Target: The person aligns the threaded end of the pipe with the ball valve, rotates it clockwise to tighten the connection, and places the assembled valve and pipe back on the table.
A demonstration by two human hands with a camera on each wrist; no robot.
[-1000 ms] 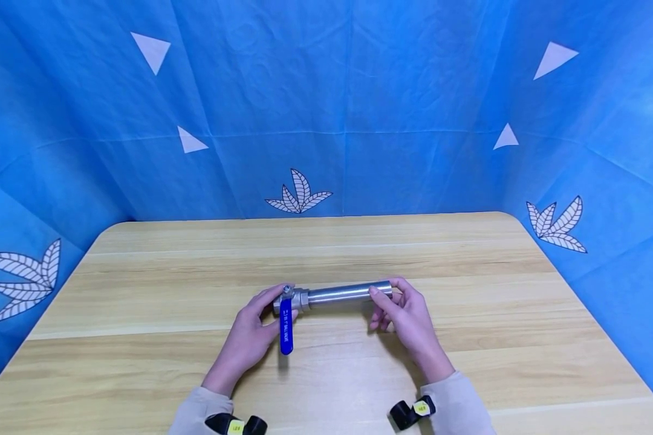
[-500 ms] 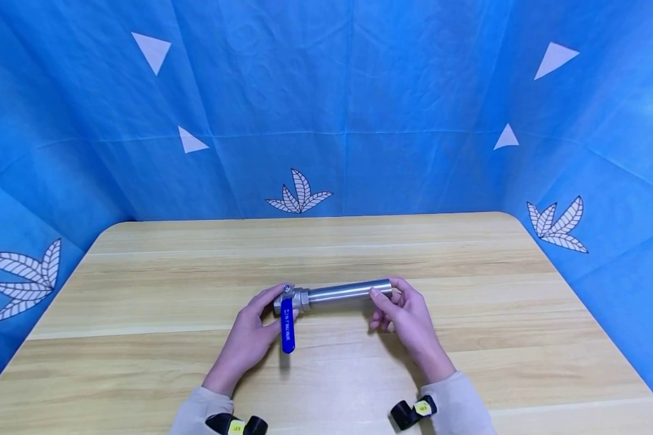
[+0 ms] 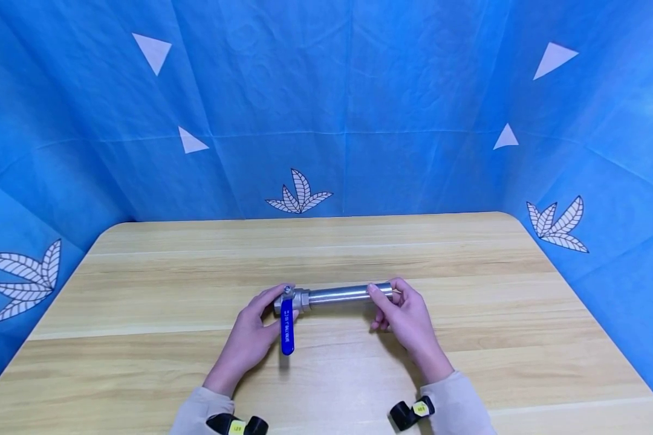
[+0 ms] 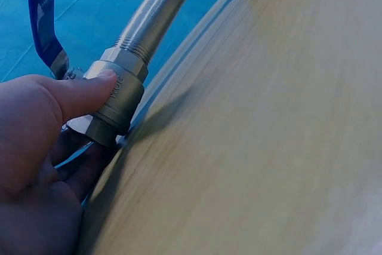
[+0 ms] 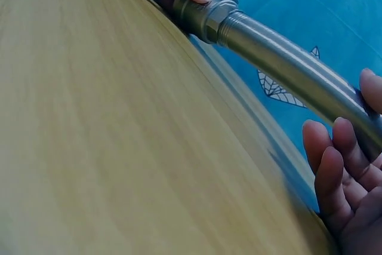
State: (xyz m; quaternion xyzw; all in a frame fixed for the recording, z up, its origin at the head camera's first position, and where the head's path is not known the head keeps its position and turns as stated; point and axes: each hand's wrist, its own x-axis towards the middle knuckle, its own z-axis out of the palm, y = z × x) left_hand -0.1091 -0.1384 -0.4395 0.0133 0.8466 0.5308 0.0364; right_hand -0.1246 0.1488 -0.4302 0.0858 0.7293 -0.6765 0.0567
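The fingers (image 3: 265,298) of our left hand (image 3: 245,337) are clamping on the metal ball valve (image 3: 300,299), the thumb pressing along its side. With our right hand (image 3: 415,320) we are pinching the far end of the steel pipe (image 3: 340,293) between thumb and index finger, while the other fingers are curling beneath it. The pipe is running rightward from the valve, its threads showing at the joint. The blue lever (image 3: 287,329) is pointing back toward us. We are holding both pieces over the middle of the wooden table (image 3: 141,272), where shadows are falling. Pale sleeves (image 3: 459,406) and black wrist cameras (image 3: 412,413) are covering our forearms. Beyond, a blue cloth (image 3: 326,90) is hanging, showing white leaves (image 3: 300,192) and triangles (image 3: 153,52).
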